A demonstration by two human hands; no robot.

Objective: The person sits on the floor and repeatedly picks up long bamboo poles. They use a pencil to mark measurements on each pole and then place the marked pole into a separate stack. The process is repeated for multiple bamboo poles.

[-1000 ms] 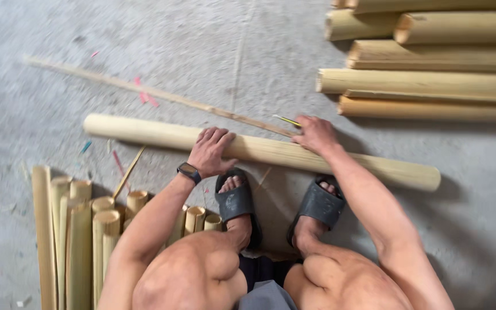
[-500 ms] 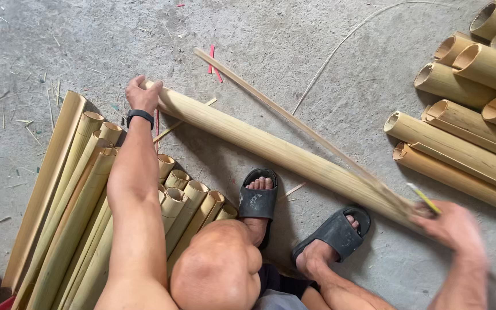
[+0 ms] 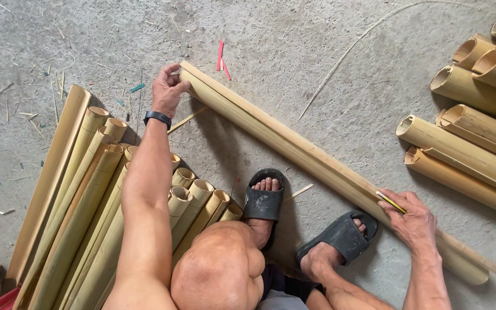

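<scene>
A long bamboo pole (image 3: 317, 163) lies slanted across the concrete floor (image 3: 328, 69), just beyond the person's sandalled feet. The left hand (image 3: 169, 90) clasps the pole's far end. The right hand (image 3: 411, 221) rests on the pole near its other end, pinching a yellow pencil (image 3: 390, 202). Cut bamboo pieces (image 3: 87, 218) are stacked beside the left arm.
</scene>
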